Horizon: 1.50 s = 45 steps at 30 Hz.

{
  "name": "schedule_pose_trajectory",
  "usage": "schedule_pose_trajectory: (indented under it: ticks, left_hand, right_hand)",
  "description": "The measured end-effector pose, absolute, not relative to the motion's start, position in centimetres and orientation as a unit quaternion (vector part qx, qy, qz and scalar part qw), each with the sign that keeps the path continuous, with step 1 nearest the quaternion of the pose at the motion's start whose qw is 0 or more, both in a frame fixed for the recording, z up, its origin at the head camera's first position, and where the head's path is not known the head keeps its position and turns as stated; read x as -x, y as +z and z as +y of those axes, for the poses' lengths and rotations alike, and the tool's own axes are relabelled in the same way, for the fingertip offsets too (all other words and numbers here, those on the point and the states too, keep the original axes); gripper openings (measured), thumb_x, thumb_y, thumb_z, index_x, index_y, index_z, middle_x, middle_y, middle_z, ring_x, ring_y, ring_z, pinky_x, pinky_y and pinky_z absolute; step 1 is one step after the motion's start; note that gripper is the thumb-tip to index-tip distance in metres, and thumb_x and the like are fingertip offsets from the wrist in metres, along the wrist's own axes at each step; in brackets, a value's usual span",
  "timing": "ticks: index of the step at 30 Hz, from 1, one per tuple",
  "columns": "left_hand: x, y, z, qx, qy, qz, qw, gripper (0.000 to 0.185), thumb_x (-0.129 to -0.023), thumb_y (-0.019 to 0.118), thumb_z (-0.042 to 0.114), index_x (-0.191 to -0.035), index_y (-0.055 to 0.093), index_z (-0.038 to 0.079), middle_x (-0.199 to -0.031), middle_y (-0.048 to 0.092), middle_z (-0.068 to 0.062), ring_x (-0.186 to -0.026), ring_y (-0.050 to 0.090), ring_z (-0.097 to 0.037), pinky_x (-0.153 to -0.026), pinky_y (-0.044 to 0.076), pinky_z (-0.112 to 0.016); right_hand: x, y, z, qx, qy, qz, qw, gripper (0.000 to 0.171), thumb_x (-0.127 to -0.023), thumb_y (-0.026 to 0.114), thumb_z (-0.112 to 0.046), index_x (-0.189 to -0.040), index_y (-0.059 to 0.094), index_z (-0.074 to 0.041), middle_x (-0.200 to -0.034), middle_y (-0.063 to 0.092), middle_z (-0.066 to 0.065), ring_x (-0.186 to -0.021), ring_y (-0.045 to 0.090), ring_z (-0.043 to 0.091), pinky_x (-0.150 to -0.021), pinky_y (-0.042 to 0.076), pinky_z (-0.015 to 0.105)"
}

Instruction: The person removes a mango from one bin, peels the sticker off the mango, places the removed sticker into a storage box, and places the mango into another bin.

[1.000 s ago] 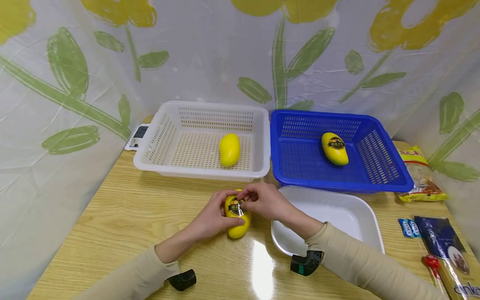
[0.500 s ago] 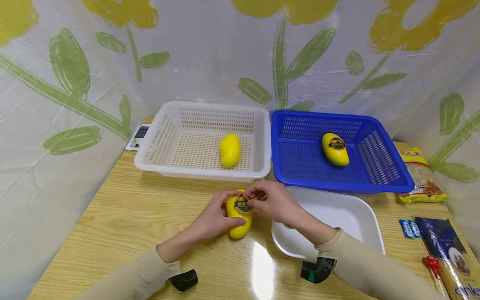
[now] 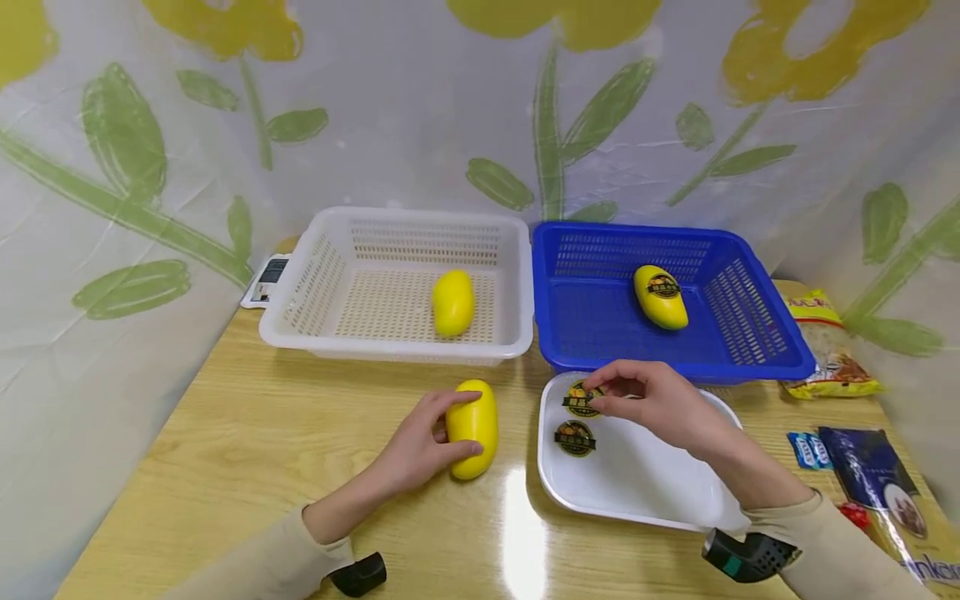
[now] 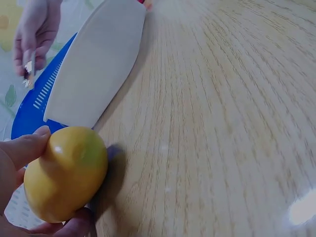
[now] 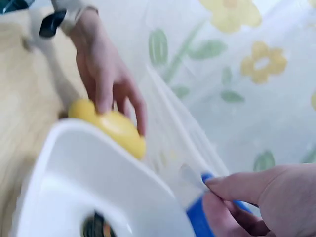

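My left hand [image 3: 420, 437] holds a plain yellow mango [image 3: 474, 429] on the wooden table, fingers over its top and thumb along its near side. The left wrist view shows the same mango [image 4: 66, 173] between thumb and fingers. Over the white tray [image 3: 645, 492], my right hand [image 3: 660, 404] pinches a round black-and-gold sticker [image 3: 581, 401] at its edge. A second such sticker [image 3: 575, 438] lies in the tray. Beyond, one plain mango [image 3: 453, 302] sits in the white basket [image 3: 397, 346], and a mango with a sticker [image 3: 662, 297] in the blue basket [image 3: 675, 371].
To the right lie a yellow snack bag [image 3: 828, 346], small blue packets [image 3: 808, 450], a dark blue package [image 3: 873, 467] and a red-topped item [image 3: 853, 514]. A white-and-black packet [image 3: 266, 282] sits left of the white basket. A flowered curtain [image 3: 405, 125] hangs behind.
The right hand has pulled the sticker off the held mango and moved right with it, over the white tray. The left hand still holds the mango in about the same place.
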State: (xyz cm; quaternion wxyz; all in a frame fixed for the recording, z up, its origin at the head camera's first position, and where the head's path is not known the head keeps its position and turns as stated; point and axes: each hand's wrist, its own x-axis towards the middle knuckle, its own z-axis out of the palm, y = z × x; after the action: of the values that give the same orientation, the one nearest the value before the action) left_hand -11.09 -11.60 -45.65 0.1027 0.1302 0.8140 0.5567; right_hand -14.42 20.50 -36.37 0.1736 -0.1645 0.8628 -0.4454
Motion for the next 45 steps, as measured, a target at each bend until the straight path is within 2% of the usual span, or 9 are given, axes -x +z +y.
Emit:
schedule_pose_trajectory:
  ticks: [5, 15, 21, 27, 37, 45]
  left_hand:
    - [11.0, -45.7, -11.7, -0.116, 0.563, 0.812, 0.100, 0.059, -0.082, 0.081, 0.013, -0.135, 0.056, 0.011, -0.130, 0.045, -0.019, -0.113, 0.055, -0.033, -0.091, 0.054, -0.036]
    - [11.2, -45.6, -11.1, -0.089, 0.571, 0.808, 0.114, 0.061, -0.080, 0.082, 0.012, -0.135, 0.057, 0.015, -0.127, 0.045, -0.018, -0.113, 0.056, -0.033, -0.090, 0.054, -0.037]
    - [11.2, -45.5, -11.0, -0.092, 0.578, 0.804, 0.108, 0.061, -0.079, 0.082, 0.010, -0.134, 0.057, 0.012, -0.129, 0.044, -0.020, -0.114, 0.056, -0.033, -0.090, 0.054, -0.039]
    - [11.2, -45.5, -11.0, -0.094, 0.578, 0.804, 0.104, 0.061, -0.078, 0.082, 0.008, -0.133, 0.057, 0.011, -0.132, 0.044, -0.021, -0.116, 0.054, -0.034, -0.091, 0.053, -0.038]
    - [11.3, -45.9, -11.0, -0.086, 0.572, 0.807, 0.116, 0.061, -0.078, 0.083, 0.007, -0.133, 0.058, 0.015, -0.131, 0.044, -0.018, -0.115, 0.053, -0.033, -0.089, 0.054, -0.032]
    - [11.3, -45.8, -10.9, -0.087, 0.570, 0.809, 0.116, 0.061, -0.078, 0.082, 0.007, -0.133, 0.057, 0.014, -0.130, 0.044, -0.018, -0.115, 0.053, -0.033, -0.090, 0.054, -0.034]
  right_hand:
    - [14.6, -36.9, 22.9, 0.172, -0.432, 0.865, 0.187, 0.022, -0.090, 0.072, -0.021, -0.109, 0.070, -0.010, -0.104, 0.068, 0.003, -0.096, 0.063, 0.021, -0.080, 0.054, 0.026]
    - [14.7, -39.6, 25.8, 0.208, -0.365, 0.881, 0.217, 0.017, -0.091, 0.070, -0.017, -0.107, 0.070, -0.010, -0.096, 0.069, -0.002, -0.082, 0.062, 0.013, -0.070, 0.052, 0.025]
    - [15.4, -41.2, 26.5, 0.219, -0.334, 0.891, 0.217, 0.016, -0.088, 0.073, -0.019, -0.103, 0.072, -0.014, -0.092, 0.067, -0.006, -0.080, 0.058, 0.010, -0.070, 0.049, 0.023]
    - [16.0, -42.7, 26.5, 0.224, -0.353, 0.876, 0.239, 0.017, -0.086, 0.074, -0.017, -0.102, 0.072, -0.010, -0.091, 0.068, -0.004, -0.081, 0.058, 0.011, -0.072, 0.050, 0.022]
    - [15.9, -44.0, 25.9, 0.258, -0.323, 0.888, 0.200, 0.014, -0.081, 0.074, -0.007, -0.094, 0.071, -0.007, -0.083, 0.064, -0.005, -0.074, 0.055, 0.004, -0.067, 0.050, 0.021]
    - [15.6, -44.1, 25.3, 0.263, -0.287, 0.906, 0.167, 0.016, -0.075, 0.076, -0.004, -0.088, 0.068, -0.010, -0.079, 0.061, -0.007, -0.072, 0.053, 0.004, -0.065, 0.048, 0.022]
